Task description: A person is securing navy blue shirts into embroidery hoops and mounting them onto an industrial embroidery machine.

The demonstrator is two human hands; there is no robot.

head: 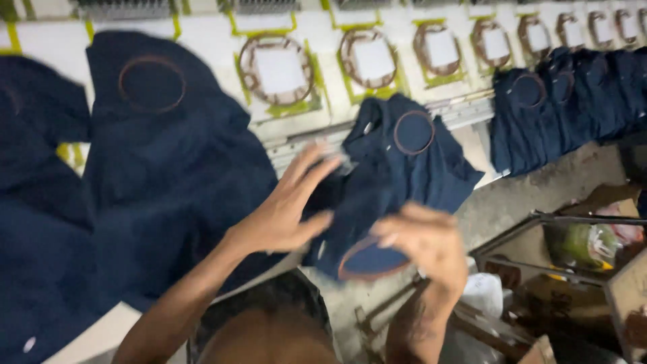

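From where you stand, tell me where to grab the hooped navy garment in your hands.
Probably take the navy garment by the lower hoop, coming from the right, where the right hand already pinches it. The rigid ring gives a firmer hold than loose cloth; the left hand steadies the fabric.

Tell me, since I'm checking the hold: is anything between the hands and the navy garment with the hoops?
Nothing visible. The left hand lies flat on the navy garment, and the right hand grips its lower hoop directly.

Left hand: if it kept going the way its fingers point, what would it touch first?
Probably the dark blue garment with the round hoop; the left hand already seems to rest against its edge, though blur hides the exact contact.
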